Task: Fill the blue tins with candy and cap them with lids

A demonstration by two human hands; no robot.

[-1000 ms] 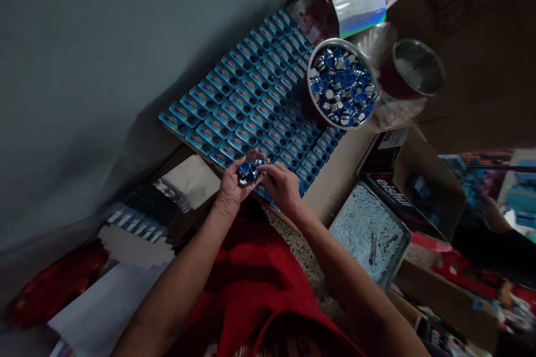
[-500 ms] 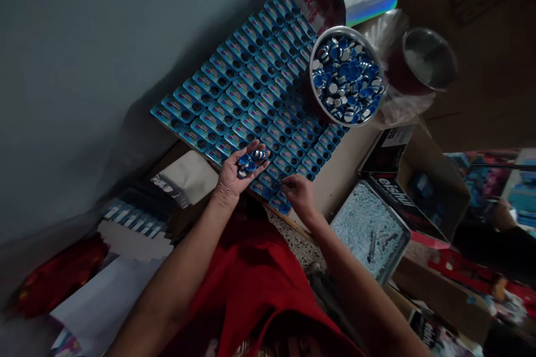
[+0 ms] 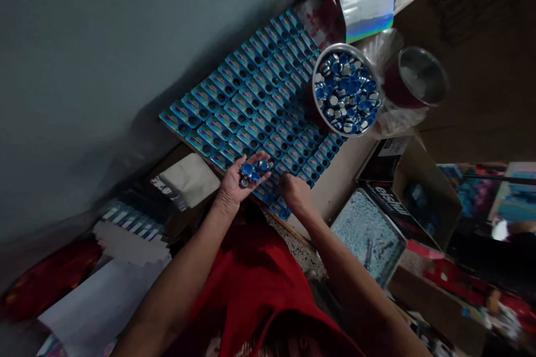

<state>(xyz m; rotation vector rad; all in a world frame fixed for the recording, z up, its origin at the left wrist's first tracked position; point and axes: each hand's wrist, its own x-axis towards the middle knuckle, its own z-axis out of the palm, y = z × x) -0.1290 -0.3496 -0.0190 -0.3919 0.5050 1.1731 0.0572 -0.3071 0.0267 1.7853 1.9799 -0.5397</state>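
My left hand [image 3: 235, 185] is turned palm up with its fingers curled, and several small blue and silver round caps [image 3: 253, 170] lie in it. My right hand [image 3: 295, 192] is low over the near rows, its fingers pinched and pointing down; whatever they hold is hidden. Below both hands spread rows of blue printed pieces [image 3: 221, 103], each with a dark round hollow at one end. A few near-edge pieces [image 3: 281, 211] show bright blue in their hollows. On the right part of the rows stands a metal pot [image 3: 315, 97] full of the same caps.
A second metal pot [image 3: 402, 75] is beside the first, with clear plastic around it. To the right are a tray [image 3: 391, 268] of small pale bits and an open black carton [image 3: 387, 201]. A cream packet [image 3: 195, 178] lies left. Another person's dark sleeve [image 3: 489, 245] shows far right.
The whole view has shifted, so the table sits slightly lower. My right hand has moved a little up along the rows, its fingers still pinched. My left hand still holds the caps.
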